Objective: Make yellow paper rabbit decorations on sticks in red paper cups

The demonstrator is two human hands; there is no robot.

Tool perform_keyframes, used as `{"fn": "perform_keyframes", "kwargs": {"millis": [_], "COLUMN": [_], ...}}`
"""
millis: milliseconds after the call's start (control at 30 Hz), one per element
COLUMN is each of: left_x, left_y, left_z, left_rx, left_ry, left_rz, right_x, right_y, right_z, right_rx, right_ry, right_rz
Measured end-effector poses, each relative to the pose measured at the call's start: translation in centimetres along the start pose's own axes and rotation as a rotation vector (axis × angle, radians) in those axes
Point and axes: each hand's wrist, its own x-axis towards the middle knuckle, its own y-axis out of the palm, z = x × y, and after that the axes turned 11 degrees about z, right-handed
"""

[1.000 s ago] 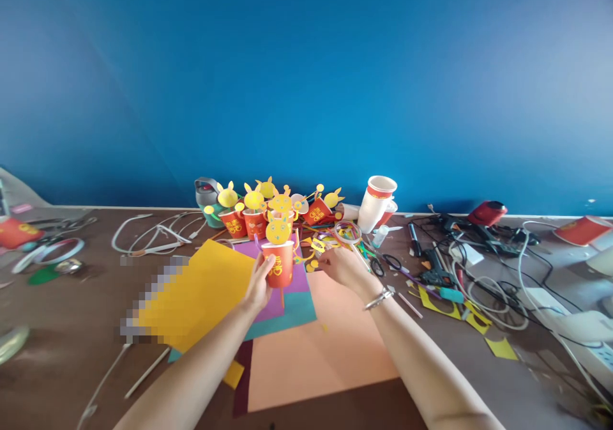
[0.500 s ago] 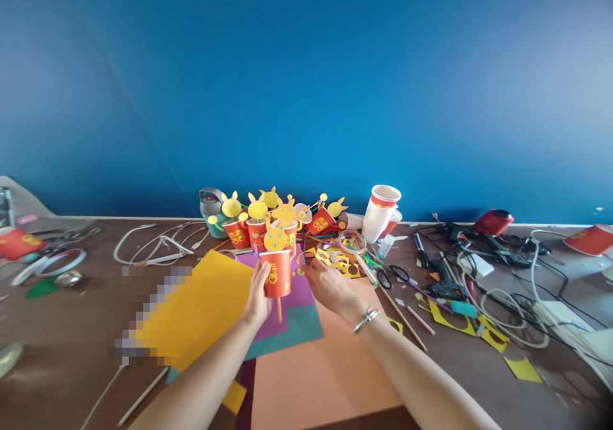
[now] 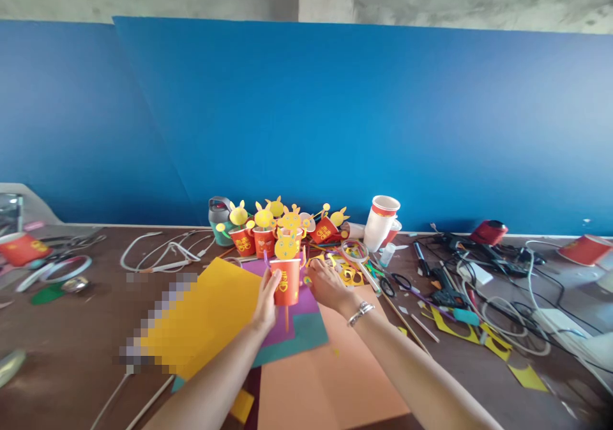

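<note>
My left hand is wrapped around the side of a red paper cup with gold lettering. A yellow animal-face cutout stands above its rim, and an orange stick sticks out below. Thin purple strips, like pipe cleaners, rise at either side of the cup. Just right of the cup is my right hand, its fingertips pinched together close to the right purple strip. What lies between those fingertips is too small to make out. A small round yellow piece shows beside them.
Behind stand several red cups with yellow cutouts, a grey-green bottle and stacked white cups. Yellow, purple, teal and peach sheets cover the middle. Scissors, a glue gun and tangled cables lie right.
The view has tilted upward, showing more of the wall top. The cup and both hands keep close together, with the cup turned slightly and the right hand still pinched beside it.
</note>
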Motion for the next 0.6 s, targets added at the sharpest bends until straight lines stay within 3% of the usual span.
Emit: {"fn": "perform_keyframes", "kwargs": {"millis": [233,300,467,600], "left_x": [-0.5,-0.6,-0.7,-0.9], "left_y": [0.6,0.8,0.9,0.8], "left_z": [-0.2,-0.2,0.3,0.4], "left_rx": [0.014,0.008,0.078,0.162], "left_ry": [-0.014,-0.022,0.014,0.062], "left_rz": [0.058,0.086,0.158,0.254], "right_x": [-0.4,-0.7,-1.8,-2.5], "right_y": [0.3,-0.2,-2.5,-3.6], "right_z": [-0.3,-0.6,-1.5,-1.5], "right_rx": [0.221,0.453,1.399,1.662], "right_ry": [0.011,0.006,0.118,0.080], "right_rz": [-0.210,-0.295,-0.369,-0.379]}}
